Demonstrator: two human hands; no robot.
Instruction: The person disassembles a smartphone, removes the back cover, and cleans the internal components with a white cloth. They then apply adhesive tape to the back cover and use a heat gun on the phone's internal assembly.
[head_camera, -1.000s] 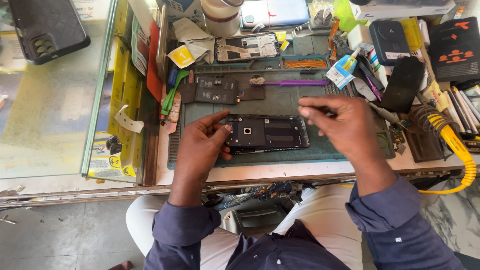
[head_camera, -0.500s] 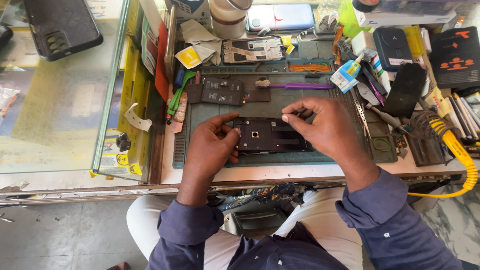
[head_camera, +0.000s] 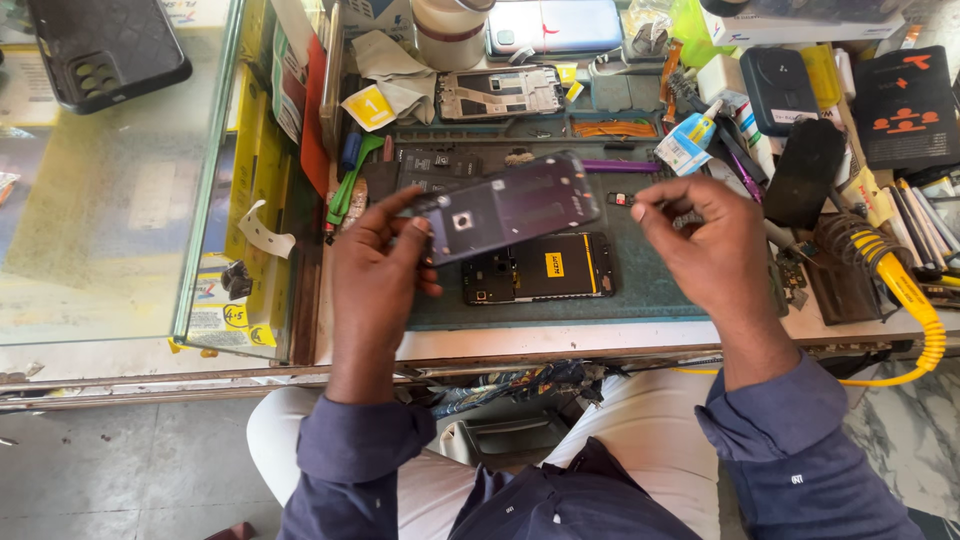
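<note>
My left hand (head_camera: 375, 265) grips the left end of a dark phone back cover (head_camera: 510, 205), lifted and tilted above the bench. Below it, an opened phone body (head_camera: 540, 268) with a black battery and a yellow label lies flat on the green work mat (head_camera: 640, 290). Just right of the cover's free end hovers my right hand (head_camera: 705, 250), fingers curled with fingertips pinched; whether they hold something small I cannot make out.
Another phone frame (head_camera: 500, 92) and a blue phone (head_camera: 555, 25) lie at the back. A glue tube (head_camera: 690, 140), black cases (head_camera: 805, 170) and a yellow coiled cable (head_camera: 905, 300) crowd the right. A glass counter (head_camera: 110, 200) with a black case (head_camera: 100, 45) stands left.
The back cover has come off the phone: my left hand lifted it up and away, exposing the battery. My right hand moved off the phone to the right.
</note>
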